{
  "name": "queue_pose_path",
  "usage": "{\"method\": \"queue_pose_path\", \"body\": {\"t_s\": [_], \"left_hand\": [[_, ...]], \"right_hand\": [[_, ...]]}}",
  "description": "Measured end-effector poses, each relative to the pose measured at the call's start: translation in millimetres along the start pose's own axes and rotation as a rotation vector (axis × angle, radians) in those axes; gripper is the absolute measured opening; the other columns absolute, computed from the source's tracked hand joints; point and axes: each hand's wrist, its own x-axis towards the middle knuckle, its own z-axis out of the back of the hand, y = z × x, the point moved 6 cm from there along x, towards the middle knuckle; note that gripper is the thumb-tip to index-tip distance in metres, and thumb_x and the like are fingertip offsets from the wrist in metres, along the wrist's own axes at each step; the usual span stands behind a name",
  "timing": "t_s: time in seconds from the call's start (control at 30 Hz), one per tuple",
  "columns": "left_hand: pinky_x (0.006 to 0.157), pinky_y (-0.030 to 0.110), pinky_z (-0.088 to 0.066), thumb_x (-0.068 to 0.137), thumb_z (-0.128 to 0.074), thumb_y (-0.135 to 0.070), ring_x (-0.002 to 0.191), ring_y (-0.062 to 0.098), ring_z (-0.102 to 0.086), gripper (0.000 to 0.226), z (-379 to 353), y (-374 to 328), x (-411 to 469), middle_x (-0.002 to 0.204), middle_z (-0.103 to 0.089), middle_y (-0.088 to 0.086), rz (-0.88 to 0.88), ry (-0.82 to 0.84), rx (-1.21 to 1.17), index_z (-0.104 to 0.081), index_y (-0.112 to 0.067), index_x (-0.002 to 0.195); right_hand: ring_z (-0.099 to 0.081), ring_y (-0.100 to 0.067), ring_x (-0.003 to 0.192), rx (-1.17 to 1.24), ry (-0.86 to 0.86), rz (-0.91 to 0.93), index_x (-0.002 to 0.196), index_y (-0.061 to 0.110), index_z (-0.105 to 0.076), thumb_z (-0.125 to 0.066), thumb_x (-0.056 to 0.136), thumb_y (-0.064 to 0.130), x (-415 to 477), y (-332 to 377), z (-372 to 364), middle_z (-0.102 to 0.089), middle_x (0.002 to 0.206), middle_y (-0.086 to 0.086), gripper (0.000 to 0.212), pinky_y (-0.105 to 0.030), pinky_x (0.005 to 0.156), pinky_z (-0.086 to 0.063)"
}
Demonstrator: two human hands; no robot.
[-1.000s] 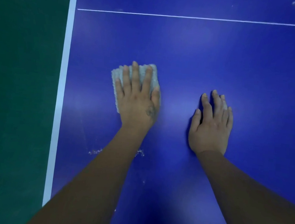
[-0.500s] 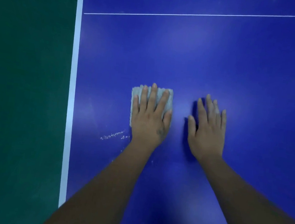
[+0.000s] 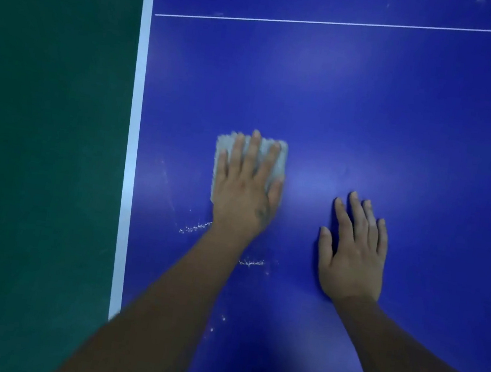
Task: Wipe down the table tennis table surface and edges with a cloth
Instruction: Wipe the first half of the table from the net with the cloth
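Note:
The blue table tennis table (image 3: pixel 370 114) fills most of the view, with its white edge stripe (image 3: pixel 132 141) running down the left side. A folded pale grey cloth (image 3: pixel 222 149) lies flat on the blue surface. My left hand (image 3: pixel 245 189) presses on it with straight, spread fingers, covering most of it. My right hand (image 3: pixel 354 248) rests flat on the bare table to the right of the cloth, fingers straight, holding nothing. Thin trails of white dust (image 3: pixel 194 228) lie on the surface just behind my left hand.
A thin white line (image 3: pixel 350 24) crosses the table farther away. Green floor (image 3: pixel 42 145) lies beyond the table's left edge. More dust specks (image 3: pixel 252 262) sit between my two forearms.
My left hand has slid the cloth back and forth: toward me and right, then slightly away again. My right hand stayed flat on the table and now lies nearer to me than the cloth.

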Motion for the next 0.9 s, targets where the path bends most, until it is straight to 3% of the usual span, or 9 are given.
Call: {"method": "queue_pose_path", "body": {"t_s": [0.13,0.27,0.53,0.73,0.9], "left_hand": [[0.133,0.059,-0.007,0.111,-0.020,-0.056,0.167,0.037,-0.008,0.066,21,88,56,0.180,-0.015,0.009,0.213,-0.017,0.019,-0.020,-0.031,0.172],[0.132,0.062,-0.008,0.112,-0.021,-0.054,0.166,0.037,-0.010,0.065,34,138,27,0.180,-0.017,0.011,0.352,-0.057,0.021,-0.021,-0.030,0.171],[0.132,0.063,-0.012,0.113,-0.024,-0.052,0.166,0.038,-0.009,0.064,19,97,-164,0.180,-0.012,0.010,0.499,-0.012,0.060,-0.023,-0.025,0.172],[0.132,0.063,-0.012,0.114,-0.028,-0.050,0.166,0.039,-0.010,0.062,25,114,-114,0.179,-0.016,0.012,0.506,-0.048,0.071,-0.025,-0.026,0.171],[0.133,0.059,-0.001,0.115,-0.023,-0.051,0.167,0.037,-0.002,0.063,21,103,-64,0.181,-0.010,0.012,0.573,-0.073,0.056,-0.017,-0.028,0.173]], "right_hand": [[-0.013,-0.022,0.168,-0.004,-0.006,0.015,0.168,0.020,-0.037,-0.038,0.112,0.043,0,-1,1,-0.021,0.180,0.001,0.061,-0.055,0.134,-0.015],[-0.013,-0.022,0.168,-0.009,0.014,0.000,0.168,0.020,-0.036,-0.036,0.112,0.045,1,0,0,-0.021,0.180,0.000,0.061,-0.055,0.135,-0.014],[-0.012,-0.022,0.168,-0.020,0.031,-0.009,0.169,0.021,-0.035,-0.037,0.111,0.045,1,0,1,-0.020,0.180,0.000,0.063,-0.055,0.135,-0.013],[-0.011,-0.021,0.168,-0.015,0.031,-0.013,0.168,0.021,-0.036,-0.037,0.111,0.045,0,0,0,-0.020,0.180,0.001,0.063,-0.054,0.135,-0.012],[-0.010,-0.021,0.168,-0.023,0.031,-0.006,0.169,0.022,-0.034,-0.035,0.112,0.047,-2,0,-1,-0.018,0.180,0.001,0.062,-0.053,0.135,-0.010]]}}
